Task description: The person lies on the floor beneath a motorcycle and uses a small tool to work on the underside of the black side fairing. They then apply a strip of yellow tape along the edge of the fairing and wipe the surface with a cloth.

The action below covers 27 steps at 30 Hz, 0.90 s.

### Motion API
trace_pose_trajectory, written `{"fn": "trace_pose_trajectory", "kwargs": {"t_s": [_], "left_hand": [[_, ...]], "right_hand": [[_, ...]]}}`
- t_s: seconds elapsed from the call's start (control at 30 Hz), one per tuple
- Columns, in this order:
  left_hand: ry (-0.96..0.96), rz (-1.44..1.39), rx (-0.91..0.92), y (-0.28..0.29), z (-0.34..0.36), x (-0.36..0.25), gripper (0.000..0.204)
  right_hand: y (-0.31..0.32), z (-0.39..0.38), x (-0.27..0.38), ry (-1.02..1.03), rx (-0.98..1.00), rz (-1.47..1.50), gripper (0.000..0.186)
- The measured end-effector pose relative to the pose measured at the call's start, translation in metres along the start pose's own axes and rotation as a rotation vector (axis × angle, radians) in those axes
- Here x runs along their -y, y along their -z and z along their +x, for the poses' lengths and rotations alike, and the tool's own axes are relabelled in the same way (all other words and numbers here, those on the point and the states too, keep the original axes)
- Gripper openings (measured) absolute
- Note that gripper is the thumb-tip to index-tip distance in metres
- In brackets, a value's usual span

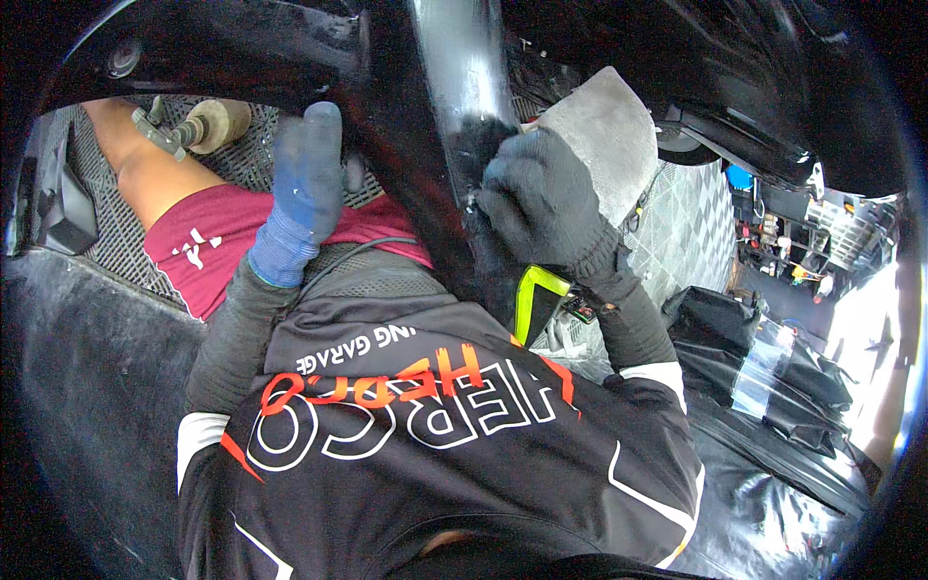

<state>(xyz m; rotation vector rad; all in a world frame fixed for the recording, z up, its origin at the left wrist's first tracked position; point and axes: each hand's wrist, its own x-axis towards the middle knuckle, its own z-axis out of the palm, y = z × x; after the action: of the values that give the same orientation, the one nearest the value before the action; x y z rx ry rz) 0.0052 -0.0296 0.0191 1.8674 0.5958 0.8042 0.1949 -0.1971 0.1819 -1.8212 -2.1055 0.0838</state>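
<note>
A black glove covers my right hand (541, 198), its fingers closed on a grey cloth (609, 140) that spreads out past the knuckles. That hand is up against a glossy black car body panel (464, 72), which runs down the middle of the view. My left hand (307, 188), in a blue and grey glove, is raised above my lap with the fingers stretched upward. Nothing shows in it, and its palm side is partly hidden. It is left of the panel, near the dark red shorts (217, 237) on my leg.
Dark car bodywork (242, 48) crosses the top. A beige round object with a ribbed neck (217, 126) stands on the grid floor mat (92, 164). Beside my right forearm is a yellow-edged black item (530, 304). Black sheeting (764, 503) lies at the right, with cluttered shelves (822, 237) beyond.
</note>
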Motion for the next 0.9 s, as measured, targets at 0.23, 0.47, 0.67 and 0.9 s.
{"fn": "trace_pose_trajectory", "kwargs": {"t_s": [0.23, 0.47, 0.67, 0.9], "left_hand": [[-0.284, 0.333, -0.185, 0.002, 0.005, -0.013, 0.031], [-0.081, 0.269, 0.020, -0.002, 0.001, 0.006, 0.040], [-0.180, 0.118, -0.173, 0.003, 0.008, -0.021, 0.034], [-0.143, 0.010, -0.142, 0.002, 0.004, -0.014, 0.019]], "right_hand": [[0.005, -0.001, 0.006, -0.007, 0.091, -0.031, 0.027], [0.005, 0.001, 0.006, 0.014, 0.125, -0.035, 0.028], [-0.006, 0.001, 0.001, -0.070, -0.071, -0.015, 0.027], [-0.005, -0.003, 0.000, -0.087, -0.027, 0.007, 0.023]]}}
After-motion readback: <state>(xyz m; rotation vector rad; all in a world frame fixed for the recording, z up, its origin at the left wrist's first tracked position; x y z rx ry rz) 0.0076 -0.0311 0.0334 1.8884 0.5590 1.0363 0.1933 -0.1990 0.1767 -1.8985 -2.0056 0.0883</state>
